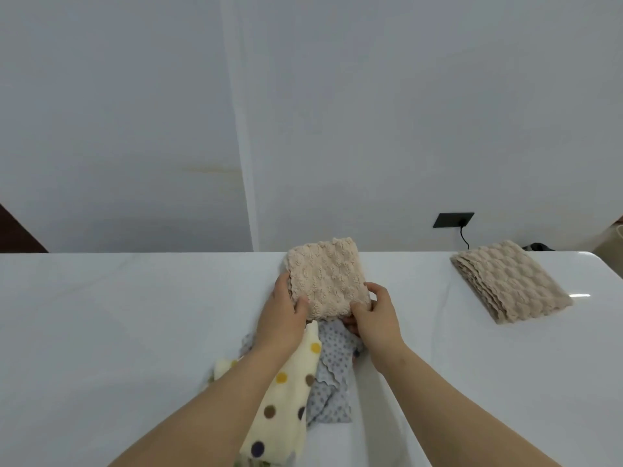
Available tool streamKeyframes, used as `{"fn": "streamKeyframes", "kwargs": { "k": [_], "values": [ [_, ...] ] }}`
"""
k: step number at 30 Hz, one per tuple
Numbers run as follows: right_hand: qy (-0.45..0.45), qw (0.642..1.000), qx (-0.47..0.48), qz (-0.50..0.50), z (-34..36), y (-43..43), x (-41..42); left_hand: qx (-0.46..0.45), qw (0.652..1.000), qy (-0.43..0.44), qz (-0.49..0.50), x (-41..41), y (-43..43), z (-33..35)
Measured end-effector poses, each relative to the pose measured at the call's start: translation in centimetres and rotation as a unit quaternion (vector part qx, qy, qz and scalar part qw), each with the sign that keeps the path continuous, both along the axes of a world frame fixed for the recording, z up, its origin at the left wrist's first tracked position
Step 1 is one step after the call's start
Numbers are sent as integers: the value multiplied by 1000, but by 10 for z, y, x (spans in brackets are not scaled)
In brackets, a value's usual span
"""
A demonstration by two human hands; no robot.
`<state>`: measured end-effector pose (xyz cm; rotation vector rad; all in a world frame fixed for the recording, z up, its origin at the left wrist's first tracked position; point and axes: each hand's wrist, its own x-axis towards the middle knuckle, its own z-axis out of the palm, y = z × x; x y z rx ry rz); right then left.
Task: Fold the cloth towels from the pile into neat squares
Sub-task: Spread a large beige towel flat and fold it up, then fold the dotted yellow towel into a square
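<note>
You hold the folded beige towel in both hands, near the middle of the worktop's far edge. Your left hand grips its near left corner, thumb on top and fingers curled along the left side. Your right hand pinches its near right corner, thumb on top. The towel looks roughly square, but you cannot tell whether its far side rests on the worktop. Toward the near edge, under your forearms, lies the pile: a cream spotted towel draped partly over a grey dotted towel. Near the far right corner sits a stack of folded towels, well apart from your hands. A black socket with a cable is on the wall behind.
</note>
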<state>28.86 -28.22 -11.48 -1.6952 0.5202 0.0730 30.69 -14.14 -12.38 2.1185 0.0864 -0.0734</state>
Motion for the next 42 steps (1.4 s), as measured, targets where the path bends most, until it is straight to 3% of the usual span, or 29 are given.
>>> {"fn": "streamKeyframes", "kwargs": {
  "k": [10,19,25,30,35,39,42],
  "values": [
    [-5,999,-16,51,2,25,-37,31,999,6,27,-39,32,2],
    [-5,995,85,41,16,31,-71,-66,995,40,61,-76,39,7],
    [30,997,36,66,18,31,-106,65,997,-3,38,-113,48,1],
    [56,989,-45,130,17,36,-146,162,985,10,-50,-144,53,8],
    [45,983,-92,150,18,32,-201,372,919,-57,-115,-197,61,17],
    [54,983,-98,147,18,24,-245,440,888,-79,-107,-244,65,20],
    [78,982,-94,146,16,17,-276,449,885,-61,-107,-276,65,26]
  ]
}}
